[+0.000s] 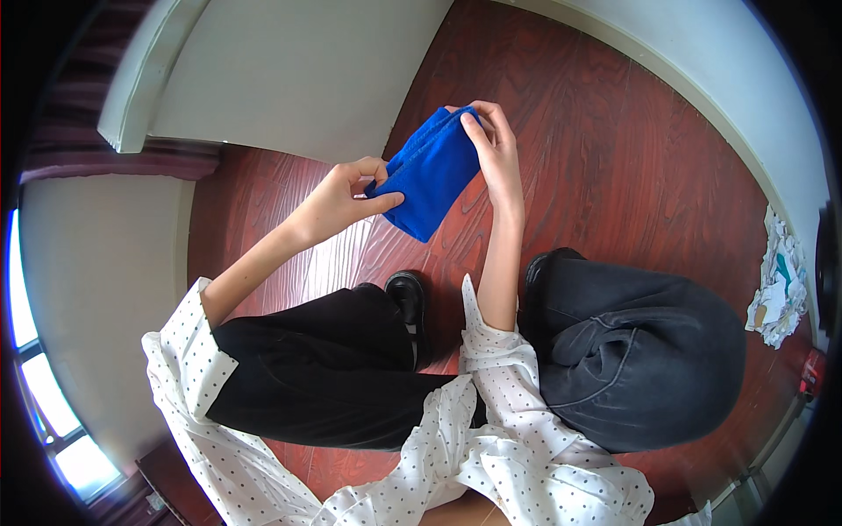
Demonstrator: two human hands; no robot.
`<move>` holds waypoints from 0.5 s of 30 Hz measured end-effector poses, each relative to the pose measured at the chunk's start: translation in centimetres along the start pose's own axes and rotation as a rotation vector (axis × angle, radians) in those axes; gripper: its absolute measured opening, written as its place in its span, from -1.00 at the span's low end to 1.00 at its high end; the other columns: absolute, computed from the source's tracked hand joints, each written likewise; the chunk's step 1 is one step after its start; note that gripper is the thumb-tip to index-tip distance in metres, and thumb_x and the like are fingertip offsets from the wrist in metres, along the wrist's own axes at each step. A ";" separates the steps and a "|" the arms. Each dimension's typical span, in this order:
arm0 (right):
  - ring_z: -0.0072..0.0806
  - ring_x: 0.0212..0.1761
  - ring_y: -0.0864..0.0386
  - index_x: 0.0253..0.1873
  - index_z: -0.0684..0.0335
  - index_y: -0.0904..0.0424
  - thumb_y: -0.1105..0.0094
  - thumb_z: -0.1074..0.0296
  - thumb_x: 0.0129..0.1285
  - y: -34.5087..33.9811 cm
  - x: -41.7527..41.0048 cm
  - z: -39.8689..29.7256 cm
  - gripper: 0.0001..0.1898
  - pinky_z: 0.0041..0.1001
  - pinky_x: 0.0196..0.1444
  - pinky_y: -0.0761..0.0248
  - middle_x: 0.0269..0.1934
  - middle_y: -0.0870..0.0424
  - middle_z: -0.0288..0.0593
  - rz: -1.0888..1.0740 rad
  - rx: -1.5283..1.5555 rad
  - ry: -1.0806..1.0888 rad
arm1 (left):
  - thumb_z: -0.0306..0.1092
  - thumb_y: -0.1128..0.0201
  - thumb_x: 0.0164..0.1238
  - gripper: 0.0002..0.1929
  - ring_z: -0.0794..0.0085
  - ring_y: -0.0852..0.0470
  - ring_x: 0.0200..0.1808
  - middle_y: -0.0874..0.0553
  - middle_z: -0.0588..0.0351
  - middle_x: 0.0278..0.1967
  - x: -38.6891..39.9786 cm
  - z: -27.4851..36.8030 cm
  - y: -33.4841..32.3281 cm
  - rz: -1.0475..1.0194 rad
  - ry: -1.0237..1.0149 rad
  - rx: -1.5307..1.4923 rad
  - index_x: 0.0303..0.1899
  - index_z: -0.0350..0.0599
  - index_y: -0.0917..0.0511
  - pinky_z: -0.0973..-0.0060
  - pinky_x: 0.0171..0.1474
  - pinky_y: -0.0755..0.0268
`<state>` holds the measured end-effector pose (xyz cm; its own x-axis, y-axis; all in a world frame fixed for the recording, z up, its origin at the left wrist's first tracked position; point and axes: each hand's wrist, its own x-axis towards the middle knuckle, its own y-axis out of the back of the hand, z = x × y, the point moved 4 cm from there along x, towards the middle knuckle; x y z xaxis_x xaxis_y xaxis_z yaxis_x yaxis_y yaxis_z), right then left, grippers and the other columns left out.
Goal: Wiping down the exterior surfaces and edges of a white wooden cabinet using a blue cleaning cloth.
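Observation:
A folded blue cloth (437, 174) is held up between both hands, above the floor and beyond my knees. My left hand (358, 194) pinches its lower left corner, with the thumb on the near face and the fingers curled at the edge. At the upper right end, my right hand (490, 141) grips the cloth, its thumb on the front and its fingers partly hidden behind. The layered edges run along the upper left side of the cloth.
Dark red wood-grain flooring (612, 151) lies below, with a black shoe (406, 296) on it. A pale panel (289, 79) stands at the upper left, near a purple curtain (118, 154). Crumpled white paper (779, 283) lies by the right wall.

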<state>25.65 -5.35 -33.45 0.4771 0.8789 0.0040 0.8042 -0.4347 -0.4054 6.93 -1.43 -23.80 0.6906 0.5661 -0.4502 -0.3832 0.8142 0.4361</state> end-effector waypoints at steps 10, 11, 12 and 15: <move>-0.60 -0.16 -0.53 0.09 0.16 -0.53 -0.25 0.23 0.27 -0.4 -0.6 1.2 -0.67 -0.57 0.03 -0.36 -0.22 -0.57 -0.34 -0.159 -0.124 -0.212 | -0.43 -0.27 0.24 -0.78 0.50 -0.51 -0.21 -0.65 0.02 -0.12 -0.3 -0.6 0.1 -0.097 0.053 -0.139 -0.47 -0.18 -0.36 0.46 0.01 -0.40; -0.63 -0.18 -0.52 0.10 0.17 -0.54 -0.27 0.27 0.26 0.0 -0.5 1.0 -0.67 -0.60 -0.01 -0.37 -0.23 -0.56 -0.35 -0.097 -0.099 -0.186 | -0.44 -0.28 0.24 -0.79 0.49 -0.53 -0.22 -0.66 -0.01 -0.12 0.0 -0.9 0.1 -0.078 0.092 -0.087 -0.46 -0.19 -0.38 0.47 -0.02 -0.42; -0.66 -0.19 -0.51 0.10 0.18 -0.55 -0.28 0.30 0.25 -0.3 -0.3 1.2 -0.66 -0.63 -0.06 -0.37 -0.24 -0.56 -0.36 -0.049 -0.057 -0.163 | -0.44 -0.28 0.24 -0.79 0.49 -0.53 -0.22 -0.66 -0.01 -0.12 -0.1 -1.3 0.6 -0.063 0.099 -0.081 -0.46 -0.19 -0.38 0.47 -0.02 -0.42; -0.72 -0.28 -0.51 0.08 0.25 -0.53 -0.31 0.45 0.20 -1.4 0.4 1.2 -0.66 -0.66 -0.18 -0.38 -0.32 -0.58 -0.37 -0.046 0.016 -0.080 | -0.46 -0.30 0.22 -0.76 0.49 -0.59 -0.24 -0.68 -0.07 -0.20 -0.7 -3.6 2.1 0.096 0.227 -0.235 -0.17 -0.25 -0.41 0.49 -0.06 -0.46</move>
<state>24.31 -4.13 -33.96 0.4092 0.9111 -0.0498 0.8184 -0.3906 -0.4214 3.42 0.32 -25.39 0.5006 0.6340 -0.5894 -0.5888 0.7485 0.3050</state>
